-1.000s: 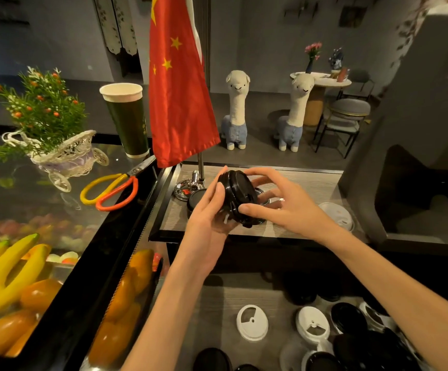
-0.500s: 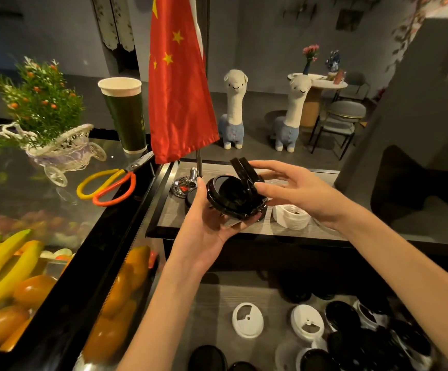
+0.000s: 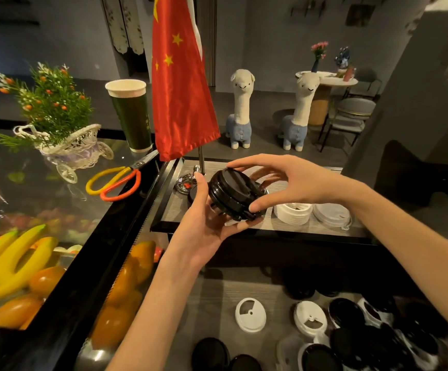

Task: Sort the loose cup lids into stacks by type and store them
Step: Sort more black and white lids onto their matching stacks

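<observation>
Above the tray (image 3: 218,223), unlabelled black lid stack (image 3: 234,195) between both hands

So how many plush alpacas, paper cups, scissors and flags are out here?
White plush alpacas in blue outfits: 2
Tall green paper cup with white rim: 1
Yellow-and-orange-handled scissors: 1
Red flag with yellow stars: 1
Total: 5
</observation>
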### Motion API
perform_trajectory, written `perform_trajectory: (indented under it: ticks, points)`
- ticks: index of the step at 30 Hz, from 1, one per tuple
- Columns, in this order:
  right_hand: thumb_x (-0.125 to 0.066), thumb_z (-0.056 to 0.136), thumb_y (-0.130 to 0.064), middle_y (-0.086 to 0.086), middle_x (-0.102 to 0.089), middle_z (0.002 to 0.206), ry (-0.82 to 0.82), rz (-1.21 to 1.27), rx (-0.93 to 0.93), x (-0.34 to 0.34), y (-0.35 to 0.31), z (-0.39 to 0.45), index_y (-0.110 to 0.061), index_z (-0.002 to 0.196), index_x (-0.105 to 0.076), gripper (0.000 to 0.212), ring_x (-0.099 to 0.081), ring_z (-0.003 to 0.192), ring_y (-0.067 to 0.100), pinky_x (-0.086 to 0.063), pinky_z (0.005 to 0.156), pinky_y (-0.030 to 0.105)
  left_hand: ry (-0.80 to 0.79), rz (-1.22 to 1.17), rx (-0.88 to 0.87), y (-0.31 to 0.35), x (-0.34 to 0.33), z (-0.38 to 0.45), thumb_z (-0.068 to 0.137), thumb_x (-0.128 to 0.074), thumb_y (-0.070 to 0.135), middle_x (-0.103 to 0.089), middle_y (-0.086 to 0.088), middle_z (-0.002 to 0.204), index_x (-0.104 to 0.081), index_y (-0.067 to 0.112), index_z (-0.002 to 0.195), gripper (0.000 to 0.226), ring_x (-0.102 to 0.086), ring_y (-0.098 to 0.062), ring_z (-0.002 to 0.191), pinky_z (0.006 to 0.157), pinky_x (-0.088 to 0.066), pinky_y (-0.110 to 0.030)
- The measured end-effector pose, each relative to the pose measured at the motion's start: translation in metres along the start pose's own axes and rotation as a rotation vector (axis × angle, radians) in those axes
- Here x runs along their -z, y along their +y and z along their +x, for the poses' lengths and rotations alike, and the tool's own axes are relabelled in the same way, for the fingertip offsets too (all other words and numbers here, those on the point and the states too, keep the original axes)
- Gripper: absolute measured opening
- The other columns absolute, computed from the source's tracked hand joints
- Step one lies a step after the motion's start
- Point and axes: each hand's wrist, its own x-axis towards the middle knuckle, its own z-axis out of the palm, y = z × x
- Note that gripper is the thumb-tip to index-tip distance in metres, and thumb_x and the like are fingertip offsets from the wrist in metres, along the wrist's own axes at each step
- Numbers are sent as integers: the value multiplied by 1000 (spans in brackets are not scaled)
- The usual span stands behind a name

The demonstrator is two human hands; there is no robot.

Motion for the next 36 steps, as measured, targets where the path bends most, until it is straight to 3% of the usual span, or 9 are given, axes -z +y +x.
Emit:
perform_trajectory:
  ticks: [8, 14, 18, 22, 25, 27, 29, 32, 36]
  points:
    - [-85, 76, -48, -24, -57, 139, 130, -31, 15, -14, 4, 4, -48, 142, -53, 73, -56, 124, -3, -54, 99, 26, 68, -93, -28, -4, 2, 4, 84, -53, 66, -67, -22, 132, -56, 14, 142, 78, -67, -42, 119, 96, -55, -61]
    - [-88, 74, -47, -19, -62, 132, 139, -33, 16, -15, 6, 14, -48, 139, -55, 73, -56, 122, -5, -51, 97, 22, 63, -75, -51, -1, 8, 8, 93, -42, 65, -69, -19, 130, -62, 15, 132, 66, -67, -39, 119, 95, -56, -62]
    - [-91, 72, -47, -23, -64, 126, 177, -78, 52, -21, 3, 29, -43, 139, -54, 77, -58, 118, -8, -50, 93, 11, 42, 104, -54, 16, 7, 14, 103, -27, 63, -72, -11, 128, -59, 18, 137, 65, -70, -27, 118, 93, -59, -46]
    - [-92, 72, -45, -22, -66, 122, 219, -83, 97, -19, 1, 55, -35, 140, -56, 77, -62, 113, -6, -51, 93, 13, 69, 300, -159, 39, 13, 27, 109, -42, 40, -76, -5, 121, -64, 20, 129, 36, -71, -21, 115, 100, -55, -43]
    - [-90, 74, -45, -20, -63, 130, 174, -86, 58, -11, 2, 77, -34, 142, -56, 76, -61, 116, -2, -48, 94, 11, 237, 559, -236, 55, 27, 44, 103, -53, 47, -75, -2, 120, -66, 18, 127, 39, -69, -20, 116, 106, -51, -48]
    - [-89, 76, -45, -19, -59, 134, 138, -96, 3, -11, 6, 90, -34, 143, -55, 76, -58, 116, 0, -45, 86, 4, 372, 680, -287, 59, 40, 54, 99, -58, 52, -71, -3, 122, -63, 18, 130, 47, -66, -19, 114, 99, -54, -40]
    - [-88, 78, -45, -16, -57, 138, 113, -110, -44, -14, 13, 100, -32, 145, -55, 76, -55, 121, 4, -45, 93, 9, 451, 752, -329, 56, 52, 58, 102, -57, 43, -68, -4, 122, -62, 19, 132, 38, -65, -18, 112, 91, -55, -33]
    - [-87, 78, -47, -9, -55, 145, 58, -142, -121, -23, 25, 114, -31, 146, -54, 77, -53, 130, 13, -44, 108, 29, 487, 870, -310, 44, 65, 57, 106, -53, 30, -66, 3, 125, -63, 23, 133, 29, -61, -15, 118, 100, -51, -34]
    - [-84, 80, -48, -5, -49, 154, -51, -208, -185, -38, 41, 130, -31, 150, -49, 80, -46, 137, 19, -35, 104, 27, 496, 862, -264, 23, 76, 58, 104, -58, 29, -58, 12, 122, -59, 24, 140, 36, -55, -7, 117, 102, -46, -29]
